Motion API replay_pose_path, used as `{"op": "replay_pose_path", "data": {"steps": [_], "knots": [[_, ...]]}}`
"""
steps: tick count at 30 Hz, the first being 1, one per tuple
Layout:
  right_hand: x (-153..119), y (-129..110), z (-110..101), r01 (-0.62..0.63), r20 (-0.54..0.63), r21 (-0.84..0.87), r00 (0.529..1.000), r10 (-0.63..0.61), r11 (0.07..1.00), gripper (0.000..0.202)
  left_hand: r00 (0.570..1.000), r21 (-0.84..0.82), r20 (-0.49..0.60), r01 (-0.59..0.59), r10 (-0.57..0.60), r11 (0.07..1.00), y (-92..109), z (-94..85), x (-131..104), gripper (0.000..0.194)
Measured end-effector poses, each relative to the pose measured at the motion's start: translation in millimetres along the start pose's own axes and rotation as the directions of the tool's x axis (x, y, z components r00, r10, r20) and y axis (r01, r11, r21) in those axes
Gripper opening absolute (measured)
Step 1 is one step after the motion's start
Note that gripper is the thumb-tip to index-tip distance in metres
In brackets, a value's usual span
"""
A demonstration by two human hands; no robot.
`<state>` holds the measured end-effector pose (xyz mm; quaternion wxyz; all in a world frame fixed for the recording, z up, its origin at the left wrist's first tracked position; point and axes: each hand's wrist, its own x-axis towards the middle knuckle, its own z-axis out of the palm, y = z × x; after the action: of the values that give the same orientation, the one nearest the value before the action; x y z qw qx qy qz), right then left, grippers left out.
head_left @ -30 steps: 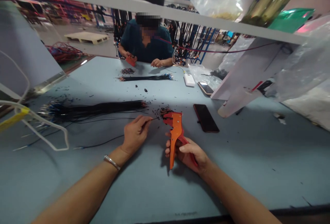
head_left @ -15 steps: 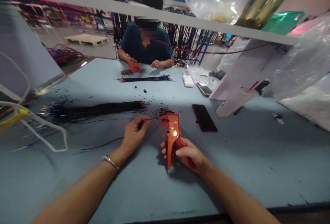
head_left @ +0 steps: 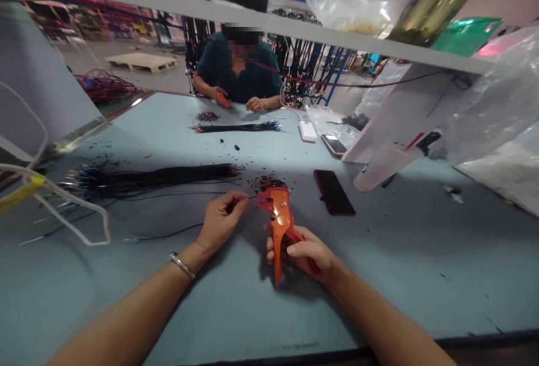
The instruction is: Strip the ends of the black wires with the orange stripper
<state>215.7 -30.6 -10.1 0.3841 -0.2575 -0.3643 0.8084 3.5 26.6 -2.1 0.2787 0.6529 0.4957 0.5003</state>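
Observation:
Pinched between thumb and fingers of my left hand is a thin black wire, its short end pointing right at the tool's jaws. My right hand grips an orange and red wire stripper, jaws up and facing left, handles spread. Whether the wire tip lies between the jaws is too small to tell. Behind the jaws is a pile of small dark clippings. A thick bundle of black wires with blue and metal ends lies behind my left hand.
Across the table a person holds a red tool by a smaller wire bundle. A dark phone, another phone and a white box lie right. A white looped cable is at left; a shelf bar crosses above.
The stripper has shifted slightly left and down, its jaws closer to my left hand. My left hand has moved slightly right. Across the table, the person's red tool has turned and looks narrower.

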Motion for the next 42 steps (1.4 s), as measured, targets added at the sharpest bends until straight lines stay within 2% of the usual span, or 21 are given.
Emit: {"op": "replay_pose_path", "data": {"steps": [6, 16, 27, 42], "knots": [[0.3, 0.9, -3.3, 0.013, 0.027, 0.025, 1.000, -0.014, 1.000, 0.047, 0.999, -0.052, 0.003, 0.042, -0.042, 0.998, -1.0, -0.5, 0.6, 0.021], [-0.6, 2.6, -6.9, 0.005, 0.049, 0.020, 0.999, -0.006, 1.000, 0.047, 0.992, -0.157, 0.073, 0.115, -0.105, 0.981, 1.0, -1.5, 2.2, 0.021], [-1.9, 3.5, -7.2, 0.000, 0.064, -0.021, 0.998, 0.001, 1.000, 0.045, 0.981, -0.203, 0.174, 0.123, -0.088, 0.971, 6.2, -0.3, -0.2, 0.021], [-1.0, 2.8, -4.4, 0.010, 0.023, -0.042, 1.000, -0.009, 0.999, 0.042, 0.981, -0.232, 0.170, 0.134, -0.096, 0.963, 7.0, -0.7, -0.2, 0.019]]}}
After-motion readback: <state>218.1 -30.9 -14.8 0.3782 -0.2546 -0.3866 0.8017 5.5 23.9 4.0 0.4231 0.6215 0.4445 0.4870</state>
